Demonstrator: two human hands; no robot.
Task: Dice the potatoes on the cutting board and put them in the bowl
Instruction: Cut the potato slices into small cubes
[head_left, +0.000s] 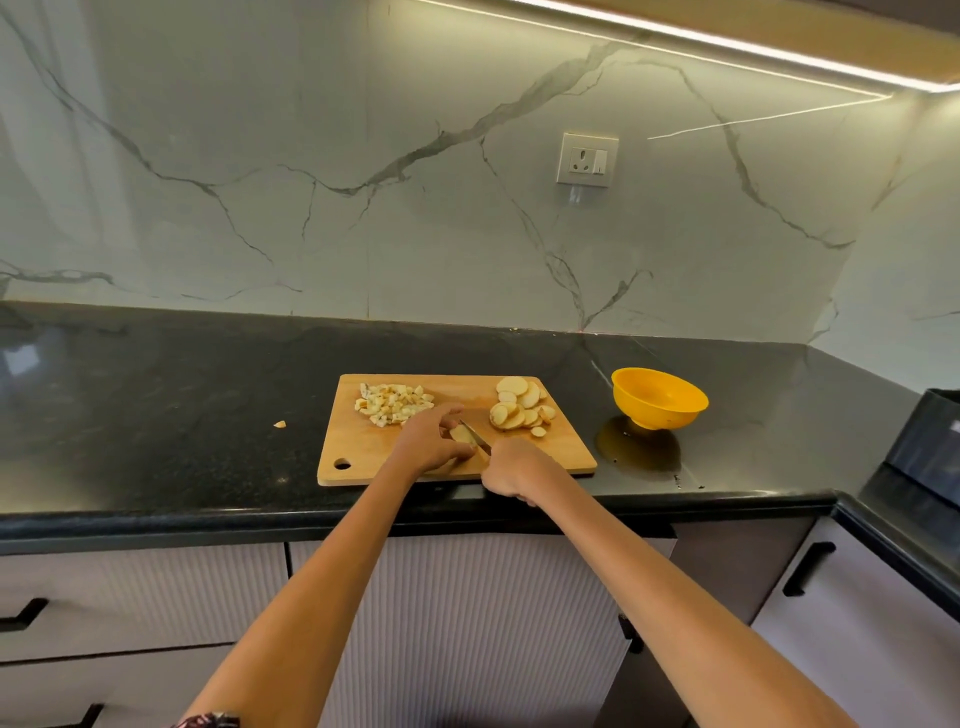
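A wooden cutting board (363, 452) lies on the black counter. A pile of diced potato (392, 404) sits at its far left, and a heap of round potato slices (519, 408) at its far right. My left hand (431, 441) holds a few potato slices (461, 434) down at the board's middle with curled fingers. My right hand (511, 470) grips a knife whose blade (475, 435) lies across those slices. A yellow bowl (658, 397) stands to the right of the board; nothing shows inside it.
One stray potato bit (280, 424) lies on the counter (156, 415) left of the board. A black appliance (924, 447) stands at the far right corner. A wall socket (587, 158) sits on the marble backsplash. Cabinet drawers run below the counter edge.
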